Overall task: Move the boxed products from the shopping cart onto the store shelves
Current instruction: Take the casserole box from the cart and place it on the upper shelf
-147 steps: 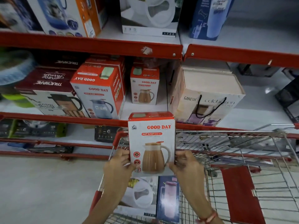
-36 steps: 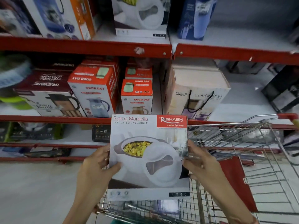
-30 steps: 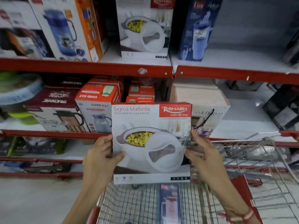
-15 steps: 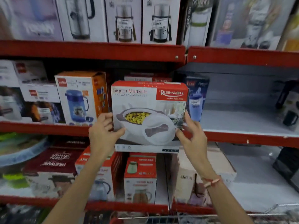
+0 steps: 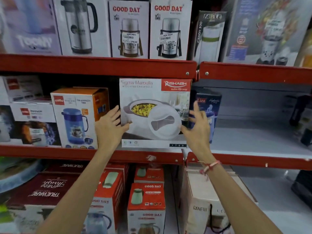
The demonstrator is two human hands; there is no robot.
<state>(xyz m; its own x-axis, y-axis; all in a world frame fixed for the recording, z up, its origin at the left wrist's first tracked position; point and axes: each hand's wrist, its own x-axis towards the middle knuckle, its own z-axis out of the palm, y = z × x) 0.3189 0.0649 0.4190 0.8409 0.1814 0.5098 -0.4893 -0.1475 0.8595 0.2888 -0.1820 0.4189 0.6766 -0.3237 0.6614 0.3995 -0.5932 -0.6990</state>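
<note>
The white Rishabh casserole box (image 5: 154, 115) stands upright at the front of the middle red-edged shelf (image 5: 50, 152), between an orange Cello flask box (image 5: 76, 115) and a dark blue Liza bottle box (image 5: 210, 102). My left hand (image 5: 109, 127) grips its left edge, thumb on the front face. My right hand (image 5: 197, 127) is at the lower right corner with fingers spread apart, blurred; only the thumb side is near the box. The shopping cart is out of view.
Bare shelf surface (image 5: 253, 139) lies right of the blue box. Good Day flask boxes (image 5: 168, 29) fill the shelf above, just over the casserole box's top. Below are red Good Day jug boxes (image 5: 146, 200) and a Ganesh gift bag box (image 5: 202, 196).
I lifted the casserole box from the cart up to the middle shelf and pushed it in. It now rests on the shelf, and my right hand's fingers have spread off its edge.
</note>
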